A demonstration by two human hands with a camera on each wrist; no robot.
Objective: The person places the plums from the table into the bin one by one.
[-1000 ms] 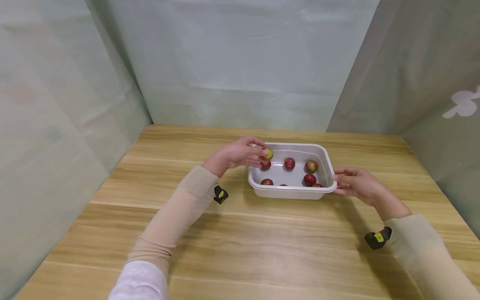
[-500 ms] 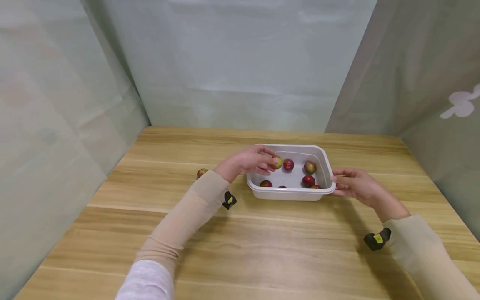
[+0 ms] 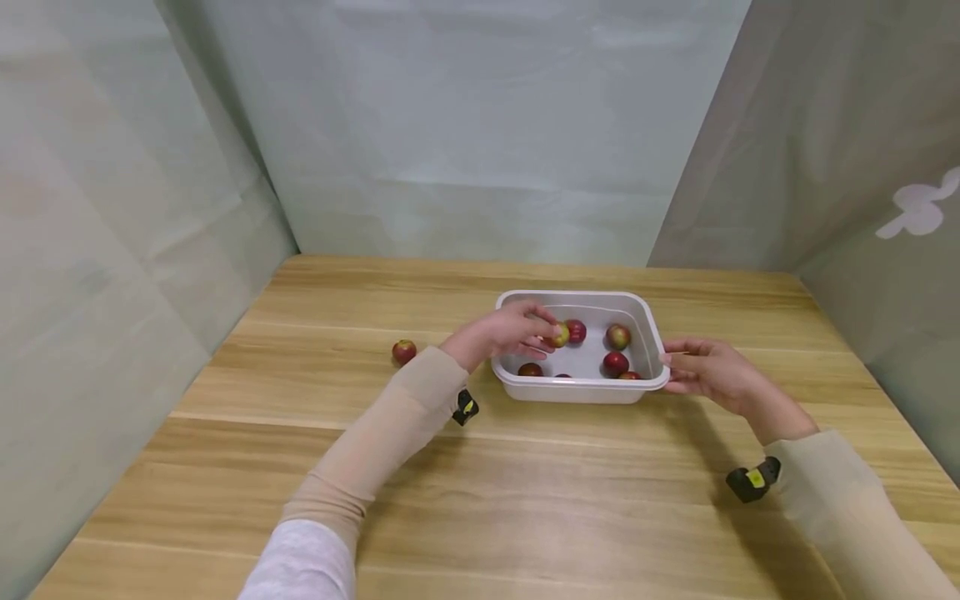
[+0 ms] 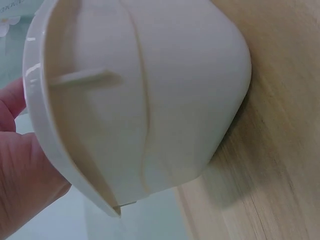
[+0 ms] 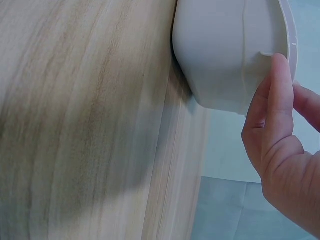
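Far left on the wooden table [image 3: 225,467], a lone red fruit [image 3: 404,351] lies by itself, well apart from the tub and to the left of the beige-sleeved left forearm. Next comes the left hand [image 3: 508,332], reaching over the left wall of the white plastic tub [image 3: 582,391] with its fingers curled round a small yellow-red fruit [image 3: 558,335], pinching it just above the tub's floor. That held fruit sits in the left half of the tub, just beside a red fruit [image 3: 576,330] to its right; the free floor of the tub lies below and slightly right of the grip. The tub's long axis runs left to right across the table, so the left hand enters over a short end. More fruits rest inside: one near the front left corner [image 3: 530,369], a greenish-red one [image 3: 618,336] toward the back right, and a dark red one [image 3: 616,362] in front of it. At the right short end, the right hand [image 3: 708,372] steadies the tub, thumb and fingers pinching its rim, as the right wrist view shows with the thumb [image 5: 274,95] pressed up against the lip. The left hand is the nearer one to the lone fruit on the table
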